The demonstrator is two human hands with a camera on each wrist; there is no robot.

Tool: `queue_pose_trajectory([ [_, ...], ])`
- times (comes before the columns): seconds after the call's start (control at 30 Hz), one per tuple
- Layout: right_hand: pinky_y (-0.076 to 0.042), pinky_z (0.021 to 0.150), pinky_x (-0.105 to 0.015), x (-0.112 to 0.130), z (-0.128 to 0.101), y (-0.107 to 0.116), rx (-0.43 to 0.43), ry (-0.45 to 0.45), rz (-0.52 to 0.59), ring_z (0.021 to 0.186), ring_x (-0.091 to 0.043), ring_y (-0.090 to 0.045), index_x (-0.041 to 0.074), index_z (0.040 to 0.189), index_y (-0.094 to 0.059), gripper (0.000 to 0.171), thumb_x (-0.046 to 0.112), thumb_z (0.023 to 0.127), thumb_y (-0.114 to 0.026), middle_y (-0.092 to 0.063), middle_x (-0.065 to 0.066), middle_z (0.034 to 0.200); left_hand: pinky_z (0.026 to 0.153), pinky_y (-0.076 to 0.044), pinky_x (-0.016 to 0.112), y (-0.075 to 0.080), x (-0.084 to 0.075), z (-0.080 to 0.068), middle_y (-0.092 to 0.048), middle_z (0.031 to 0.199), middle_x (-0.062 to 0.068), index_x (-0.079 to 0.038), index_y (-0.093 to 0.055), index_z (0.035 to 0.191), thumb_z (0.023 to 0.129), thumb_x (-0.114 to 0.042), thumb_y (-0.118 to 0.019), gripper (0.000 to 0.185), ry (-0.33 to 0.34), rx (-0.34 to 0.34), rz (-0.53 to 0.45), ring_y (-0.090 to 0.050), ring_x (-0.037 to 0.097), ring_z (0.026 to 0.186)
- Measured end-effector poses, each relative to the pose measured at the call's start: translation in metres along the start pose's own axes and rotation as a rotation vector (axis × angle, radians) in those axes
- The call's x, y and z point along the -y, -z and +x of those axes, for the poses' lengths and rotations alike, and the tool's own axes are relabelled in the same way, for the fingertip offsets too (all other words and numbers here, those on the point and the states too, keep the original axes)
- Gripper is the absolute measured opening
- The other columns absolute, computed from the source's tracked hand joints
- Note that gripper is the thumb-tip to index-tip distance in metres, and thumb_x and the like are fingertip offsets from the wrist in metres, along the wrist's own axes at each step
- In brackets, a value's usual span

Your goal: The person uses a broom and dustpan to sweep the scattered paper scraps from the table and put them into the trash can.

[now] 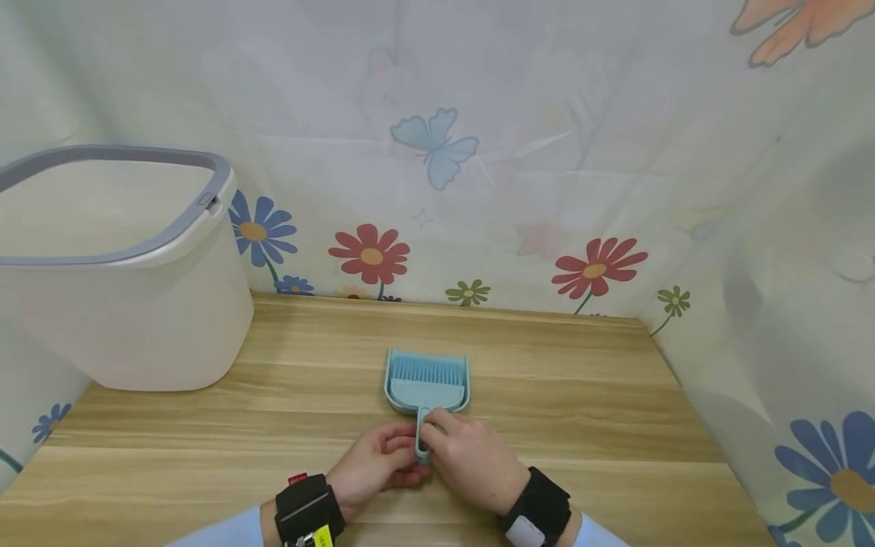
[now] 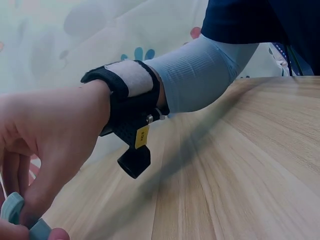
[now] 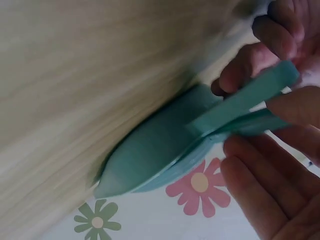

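A light-blue mini dustpan (image 1: 388, 391) lies on the wooden table, its wide end toward the wall. Nested in it is a matching hand brush (image 1: 427, 391), bristles facing the far side. At the handle end, my left hand (image 1: 383, 463) curls its fingers and thumb about the dustpan's handle from the left. My right hand (image 1: 478, 460) pinches the brush handle from above and the right. The right wrist view shows the two handles slightly apart, with the dustpan (image 3: 150, 145) seen from its side. Fingers hide much of both handles.
A large white bin (image 1: 164, 319) with a grey-blue rim stands at the table's left. A fabric backdrop (image 1: 506, 220) printed with flowers and butterflies rises behind the wooden table (image 1: 581, 395) and along its right side.
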State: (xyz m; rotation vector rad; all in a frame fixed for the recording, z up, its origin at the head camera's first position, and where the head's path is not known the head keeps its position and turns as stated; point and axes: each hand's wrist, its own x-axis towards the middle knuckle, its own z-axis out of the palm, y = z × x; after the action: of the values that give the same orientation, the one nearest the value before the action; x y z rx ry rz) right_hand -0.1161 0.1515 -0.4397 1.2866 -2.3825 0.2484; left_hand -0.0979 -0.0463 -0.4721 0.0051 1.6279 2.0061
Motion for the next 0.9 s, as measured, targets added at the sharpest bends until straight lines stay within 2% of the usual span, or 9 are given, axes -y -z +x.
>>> queue_pose_trajectory([
  [0.17, -0.056, 0.065, -0.024, -0.004, 0.000, 0.006, 0.130, -0.069, 0.073, 0.078, -0.009, -0.067, 0.013, 0.101, -0.072, 0.016, 0.007, 0.086, -0.074, -0.068, 0.000, 0.105, 0.087, -0.060, 0.033, -0.003, -0.001, 0.002, -0.072, 0.118, 0.009, 0.009, -0.044, 0.147, 0.102, -0.006, -0.061, 0.051, -0.010, 0.002, -0.011, -0.072, 0.017, 0.097],
  [0.3, -0.058, 0.068, -0.027, -0.006, 0.002, 0.007, 0.196, -0.093, 0.077, 0.082, -0.011, -0.070, 0.011, 0.104, -0.073, 0.015, 0.008, 0.089, -0.072, -0.070, -0.004, 0.111, 0.088, -0.060, 0.034, -0.004, -0.001, 0.004, -0.071, 0.118, 0.011, 0.010, -0.044, 0.146, 0.102, -0.003, -0.060, 0.049, -0.021, -0.007, -0.020, -0.073, 0.018, 0.097],
  [0.5, -0.060, 0.072, -0.031, -0.007, 0.002, 0.004, 0.205, -0.096, 0.074, 0.088, -0.016, -0.073, 0.010, 0.103, -0.073, 0.015, 0.007, 0.089, -0.072, -0.072, -0.005, 0.112, 0.088, -0.060, 0.034, -0.005, 0.002, 0.006, -0.071, 0.118, 0.012, 0.010, -0.045, 0.144, 0.100, -0.002, -0.062, 0.048, -0.045, -0.007, -0.035, -0.073, 0.018, 0.098],
  [0.67, -0.059, 0.071, -0.030, -0.010, -0.001, 0.002, 0.215, -0.115, 0.099, 0.088, -0.014, -0.072, 0.011, 0.105, -0.073, 0.017, 0.006, 0.089, -0.071, -0.072, -0.004, 0.114, 0.087, -0.060, 0.033, 0.000, 0.002, 0.005, -0.071, 0.119, 0.012, 0.010, -0.046, 0.144, 0.102, -0.007, -0.063, 0.049, -0.051, 0.014, -0.011, -0.073, 0.019, 0.100],
  [0.8, -0.059, 0.073, -0.031, -0.014, -0.005, 0.005, 0.203, -0.122, 0.120, 0.089, -0.014, -0.072, 0.011, 0.109, -0.073, 0.022, 0.006, 0.088, -0.072, -0.071, -0.005, 0.116, 0.091, -0.059, 0.036, 0.010, -0.002, -0.003, -0.068, 0.128, 0.016, 0.010, -0.042, 0.148, 0.104, -0.014, -0.062, 0.053, -0.035, 0.030, 0.058, -0.072, 0.023, 0.107],
  [0.9, -0.060, 0.076, -0.031, -0.021, -0.012, 0.007, 0.179, -0.152, 0.123, 0.092, -0.013, -0.071, 0.012, 0.112, -0.073, 0.025, 0.007, 0.087, -0.073, -0.071, -0.004, 0.117, 0.090, -0.059, 0.036, 0.021, -0.009, -0.011, -0.065, 0.131, 0.020, 0.010, -0.042, 0.147, 0.106, -0.020, -0.061, 0.055, -0.060, 0.012, 0.174, -0.071, 0.025, 0.108],
])
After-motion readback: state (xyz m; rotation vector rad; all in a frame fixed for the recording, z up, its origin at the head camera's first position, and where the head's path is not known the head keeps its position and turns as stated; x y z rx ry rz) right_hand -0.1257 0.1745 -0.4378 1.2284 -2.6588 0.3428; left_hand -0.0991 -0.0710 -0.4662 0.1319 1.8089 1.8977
